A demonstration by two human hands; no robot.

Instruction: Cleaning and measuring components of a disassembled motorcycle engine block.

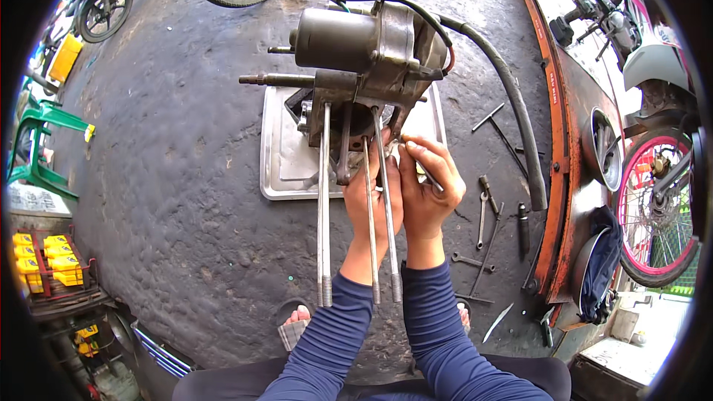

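A motorcycle engine [397,48] with its dark crankcase opening towards me stands over a metal tray [276,186]. Several long threaded studs [324,215] stick out from it, and a connecting rod [344,156] hangs between them. My left hand [358,212] is behind the studs, its fingers closed at the lower edge of the crankcase; the studs partly cover them, and what they hold is hidden. Beside it, my right hand [427,208] pinches a thin metal rod-like tool [431,180] with thumb and fingers near the same edge.
Spanners [481,219] and a T-handle wrench [509,145] lie to the right on the dark floor. A thick black hose [512,96] runs down from the engine. Past an orange metal beam [557,119] are metal bowls [603,148] and a motorcycle wheel [657,208]. Green plastic stool [48,115] at left.
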